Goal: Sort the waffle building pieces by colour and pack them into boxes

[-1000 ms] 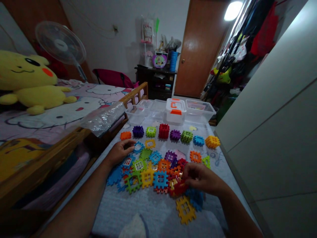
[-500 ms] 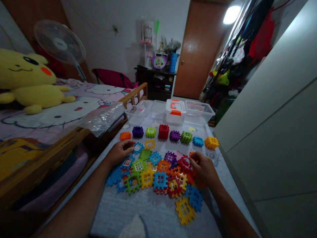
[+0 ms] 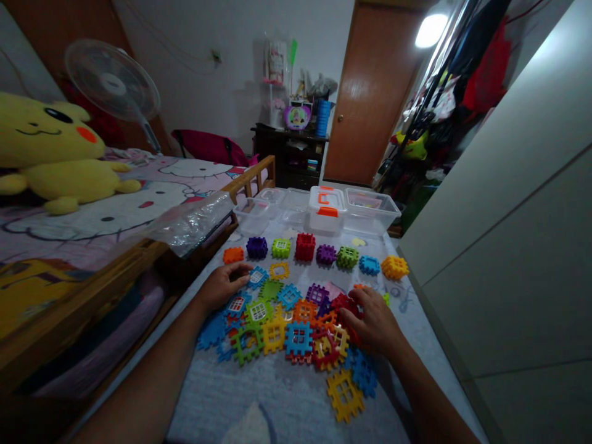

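8 tile stks (image 3: 305, 251) (incl. 1 red), 2 hands (image 3: 374, 317), 1 fan (image 3: 112, 83), 1 plush (image 3: 74, 180)

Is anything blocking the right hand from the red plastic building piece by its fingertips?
Nothing visible does: the right hand has its fingers right at the red plastic building piece. Whether they grip it is hidden.

At six o'clock, smooth plastic is shown by the tiles (image 3: 298, 325), matt cloth by the sheet (image 3: 287, 394) beneath; at one, glossy wood by the door (image 3: 363, 92).
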`<state>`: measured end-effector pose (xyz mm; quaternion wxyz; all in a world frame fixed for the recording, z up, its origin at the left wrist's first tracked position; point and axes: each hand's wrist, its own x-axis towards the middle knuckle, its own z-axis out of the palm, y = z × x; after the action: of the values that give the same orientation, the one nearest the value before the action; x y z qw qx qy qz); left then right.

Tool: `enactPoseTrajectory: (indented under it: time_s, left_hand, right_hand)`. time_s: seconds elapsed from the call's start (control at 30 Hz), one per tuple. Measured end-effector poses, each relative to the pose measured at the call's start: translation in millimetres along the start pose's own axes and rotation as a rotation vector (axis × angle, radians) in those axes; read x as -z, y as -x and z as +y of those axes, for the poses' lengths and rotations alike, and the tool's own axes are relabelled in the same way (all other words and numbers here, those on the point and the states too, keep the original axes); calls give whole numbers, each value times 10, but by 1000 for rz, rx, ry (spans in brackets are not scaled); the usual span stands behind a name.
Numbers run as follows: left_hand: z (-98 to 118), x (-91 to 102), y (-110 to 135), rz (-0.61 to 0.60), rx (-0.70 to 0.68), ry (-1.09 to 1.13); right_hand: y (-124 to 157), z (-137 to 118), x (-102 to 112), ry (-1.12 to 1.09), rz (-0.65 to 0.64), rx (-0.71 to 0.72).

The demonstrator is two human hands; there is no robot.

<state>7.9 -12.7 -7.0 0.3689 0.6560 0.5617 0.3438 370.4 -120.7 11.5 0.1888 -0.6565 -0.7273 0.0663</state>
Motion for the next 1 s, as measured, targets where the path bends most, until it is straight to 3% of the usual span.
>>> enactPoseTrajectory:
  time_s: [0.3, 0.5, 0.7, 1.0]
  left_hand:
    - [15, 4, -3, -11, -1, -13]
    - [4, -1, -4, -13, 4, 29]
    - [44, 1, 3, 2, 1, 25]
    - [36, 0, -1, -3, 7, 22]
  right_hand:
    - [-25, -22, -62, -8, -43, -3]
    - [-24, -119, -41, -90, 6, -29]
    - [-9, -138, -79, -81, -22, -6]
    - [-50, -177, -18, -102, -98, -81]
